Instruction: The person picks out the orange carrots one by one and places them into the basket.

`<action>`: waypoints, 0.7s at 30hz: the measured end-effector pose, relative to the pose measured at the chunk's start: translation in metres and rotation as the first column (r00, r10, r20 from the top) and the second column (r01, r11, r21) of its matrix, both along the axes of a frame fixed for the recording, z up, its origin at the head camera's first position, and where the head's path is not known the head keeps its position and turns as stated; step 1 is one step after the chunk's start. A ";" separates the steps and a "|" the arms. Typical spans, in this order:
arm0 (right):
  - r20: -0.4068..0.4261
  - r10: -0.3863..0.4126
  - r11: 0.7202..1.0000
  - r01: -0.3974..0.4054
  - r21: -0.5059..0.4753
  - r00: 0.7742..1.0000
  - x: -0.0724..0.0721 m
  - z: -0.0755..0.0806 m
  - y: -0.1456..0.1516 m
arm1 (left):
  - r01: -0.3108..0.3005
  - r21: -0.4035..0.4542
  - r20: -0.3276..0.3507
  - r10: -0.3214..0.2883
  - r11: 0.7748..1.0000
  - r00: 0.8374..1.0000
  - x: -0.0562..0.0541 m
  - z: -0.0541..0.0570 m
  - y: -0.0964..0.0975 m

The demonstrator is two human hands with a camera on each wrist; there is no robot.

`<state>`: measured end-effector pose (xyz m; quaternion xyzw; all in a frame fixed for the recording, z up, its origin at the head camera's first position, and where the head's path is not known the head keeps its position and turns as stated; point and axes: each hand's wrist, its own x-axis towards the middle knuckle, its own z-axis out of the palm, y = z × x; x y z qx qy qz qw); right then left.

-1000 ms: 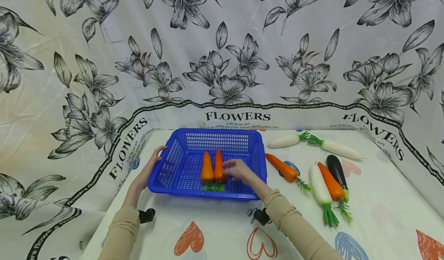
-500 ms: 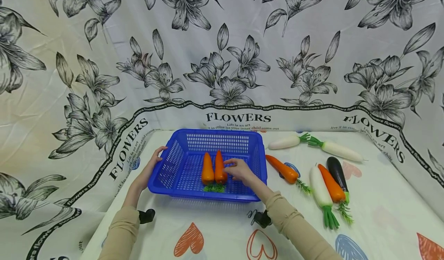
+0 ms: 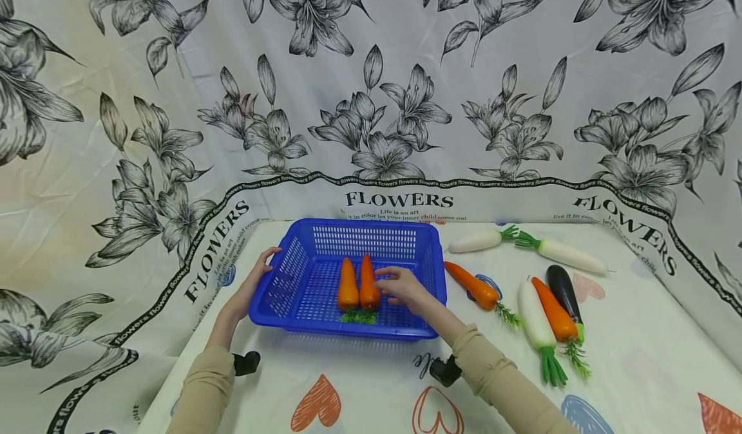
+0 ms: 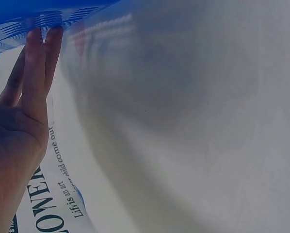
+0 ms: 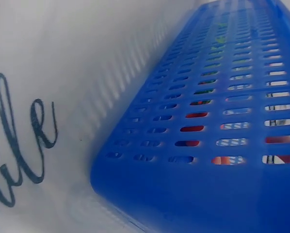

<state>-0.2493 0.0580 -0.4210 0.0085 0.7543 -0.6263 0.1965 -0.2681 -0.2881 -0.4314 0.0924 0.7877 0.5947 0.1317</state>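
Observation:
A blue slotted basket [image 3: 342, 328] sits on the table in the head view. Two orange carrots [image 3: 348, 286] lie side by side in it, green tops toward the near wall. My right hand [image 3: 402, 287] is over the basket's right part, its loosely bent fingers beside the right-hand carrot [image 3: 369, 284]; whether they touch it I cannot tell. My left hand [image 3: 246, 292] is at the basket's left side. In the left wrist view its fairly straight fingers [image 4: 36, 73] touch the slotted wall. The right wrist view shows the basket's wall [image 5: 208, 189], and the right hand is out of sight there.
Right of the basket lie another carrot [image 3: 475, 286], two white radishes [image 3: 475, 241] toward the back, and a close group of a white radish [image 3: 534, 311], a carrot [image 3: 553, 308] and an eggplant [image 3: 563, 289]. A flower-printed curtain [image 3: 394, 118] hangs behind the table.
Everything has shifted slightly downward in the head view. The right hand's fingers look a little looser beside the carrot. The basket, carrots and left hand keep their places.

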 end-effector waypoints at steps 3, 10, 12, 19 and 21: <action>-0.014 0.018 1.000 -0.018 -0.023 1.000 0.005 0.002 0.002 | -0.015 0.001 0.001 0.015 1.000 1.000 -0.008 -0.013 -0.006; -0.045 0.093 0.995 -0.095 -0.041 0.995 0.014 0.007 0.010 | -0.025 -0.011 -0.011 0.024 1.000 1.000 -0.010 -0.015 -0.009; -0.059 0.107 0.994 -0.109 -0.029 0.993 0.016 0.008 0.012 | -0.025 -0.010 -0.012 0.025 1.000 1.000 -0.010 -0.015 -0.009; -0.096 0.132 0.991 -0.133 -0.012 0.987 0.024 0.014 0.023 | -0.022 -0.014 -0.014 0.021 1.000 1.000 -0.011 -0.016 -0.010; -0.113 0.148 0.988 -0.151 -0.016 0.983 0.026 0.016 0.027 | -0.024 -0.017 -0.016 0.024 1.000 1.000 -0.011 -0.016 -0.010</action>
